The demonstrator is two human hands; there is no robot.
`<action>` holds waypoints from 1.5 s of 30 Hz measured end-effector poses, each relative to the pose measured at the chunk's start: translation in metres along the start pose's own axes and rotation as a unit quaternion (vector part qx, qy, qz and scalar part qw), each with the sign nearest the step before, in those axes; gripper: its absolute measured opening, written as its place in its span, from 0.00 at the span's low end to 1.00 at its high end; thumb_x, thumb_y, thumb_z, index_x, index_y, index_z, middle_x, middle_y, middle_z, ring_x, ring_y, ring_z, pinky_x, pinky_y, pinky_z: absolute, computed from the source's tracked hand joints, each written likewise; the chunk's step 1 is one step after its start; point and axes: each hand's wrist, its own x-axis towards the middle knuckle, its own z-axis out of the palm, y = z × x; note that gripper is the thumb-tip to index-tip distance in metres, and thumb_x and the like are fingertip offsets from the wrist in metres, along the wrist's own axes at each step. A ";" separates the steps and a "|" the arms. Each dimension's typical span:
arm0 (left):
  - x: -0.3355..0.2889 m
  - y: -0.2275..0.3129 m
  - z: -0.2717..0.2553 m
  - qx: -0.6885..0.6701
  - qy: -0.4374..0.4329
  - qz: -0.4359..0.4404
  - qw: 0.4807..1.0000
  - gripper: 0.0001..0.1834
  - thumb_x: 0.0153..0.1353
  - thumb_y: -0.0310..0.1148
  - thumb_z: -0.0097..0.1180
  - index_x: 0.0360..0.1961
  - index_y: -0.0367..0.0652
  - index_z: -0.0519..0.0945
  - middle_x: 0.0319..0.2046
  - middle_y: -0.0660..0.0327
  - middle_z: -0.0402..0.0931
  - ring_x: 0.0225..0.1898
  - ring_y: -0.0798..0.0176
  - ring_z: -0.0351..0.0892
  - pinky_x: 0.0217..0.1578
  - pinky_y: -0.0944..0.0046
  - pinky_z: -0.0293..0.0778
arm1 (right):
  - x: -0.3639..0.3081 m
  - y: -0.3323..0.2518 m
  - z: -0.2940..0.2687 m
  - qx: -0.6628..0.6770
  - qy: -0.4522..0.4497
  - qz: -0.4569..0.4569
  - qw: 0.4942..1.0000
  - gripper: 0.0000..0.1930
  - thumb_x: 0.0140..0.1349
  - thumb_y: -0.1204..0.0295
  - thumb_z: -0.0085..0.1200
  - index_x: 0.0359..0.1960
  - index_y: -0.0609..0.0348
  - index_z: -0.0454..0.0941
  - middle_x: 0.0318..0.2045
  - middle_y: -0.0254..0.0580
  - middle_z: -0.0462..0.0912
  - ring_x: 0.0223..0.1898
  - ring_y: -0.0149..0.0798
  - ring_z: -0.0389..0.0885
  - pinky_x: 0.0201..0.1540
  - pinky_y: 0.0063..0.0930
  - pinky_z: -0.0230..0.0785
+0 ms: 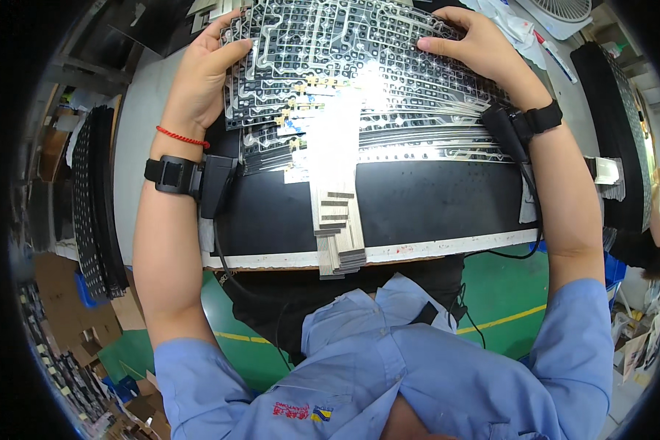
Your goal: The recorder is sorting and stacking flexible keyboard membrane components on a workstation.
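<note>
Both hands are on one clear circuit sheet (345, 51), the membrane kind with silver traces, at the far side of the bench (447, 246). It lies on a black keyed panel, itself on a black mat (433, 202).

Left hand (202, 73): palm on the sheet's left edge, thumb laid over the top and pressing. The fingers look wrapped round the far-left corner, but their tips are hidden, so I can't tell if they actually pinch it.
Right hand (480, 48): fingers together and flat on the sheet's upper right, pressing down, nothing clamped.

Progress, my read: the sheet is down and roughly square over the panel, so placement looks done; this is the align/press stage. The left edge looks flush; the right end is under the wrist, can't judge. The flat tail (337, 191) runs from the sheet's middle toward the person and ends loose at the bench's near edge, on a fanned pile of similar tails (341, 253). Tail looks unattached.

Black panels stand stacked at the left (92, 198) and right (623, 125); can't tell done from waiting.

Black wrist straps with small boxes on both arms, red string on the left wrist.
</note>
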 end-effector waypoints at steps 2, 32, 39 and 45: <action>0.002 0.000 -0.002 0.011 0.003 0.007 1.000 0.28 0.65 0.22 0.52 0.66 0.32 0.62 0.50 0.54 0.80 0.46 0.68 0.82 0.46 0.69 0.80 | 0.002 0.002 0.000 0.013 0.001 -0.015 1.000 0.28 0.52 0.53 0.70 0.48 0.61 0.82 0.35 0.42 0.86 0.33 0.35 0.84 0.39 0.26 0.75; 0.003 -0.007 -0.010 0.008 0.004 0.001 1.000 0.26 0.66 0.26 0.54 0.64 0.32 0.66 0.48 0.56 0.81 0.44 0.70 0.82 0.45 0.72 0.80 | 0.001 -0.004 0.001 -0.021 -0.016 0.031 0.999 0.26 0.56 0.56 0.68 0.48 0.64 0.80 0.39 0.42 0.85 0.39 0.32 0.83 0.45 0.26 0.74; 0.003 -0.005 -0.011 -0.007 0.002 0.005 1.000 0.25 0.67 0.27 0.54 0.64 0.34 0.68 0.49 0.57 0.81 0.47 0.71 0.81 0.47 0.71 0.79 | 0.004 0.003 0.000 -0.027 -0.021 0.031 0.999 0.25 0.56 0.57 0.68 0.47 0.64 0.80 0.37 0.42 0.85 0.37 0.32 0.83 0.44 0.25 0.74; 0.004 -0.007 -0.015 -0.042 -0.031 0.007 0.999 0.21 0.69 0.28 0.51 0.62 0.35 0.69 0.51 0.58 0.80 0.49 0.70 0.80 0.50 0.70 0.78 | 0.004 0.003 -0.007 -0.001 -0.037 0.046 0.998 0.24 0.56 0.57 0.68 0.46 0.64 0.81 0.37 0.41 0.85 0.37 0.31 0.82 0.43 0.24 0.74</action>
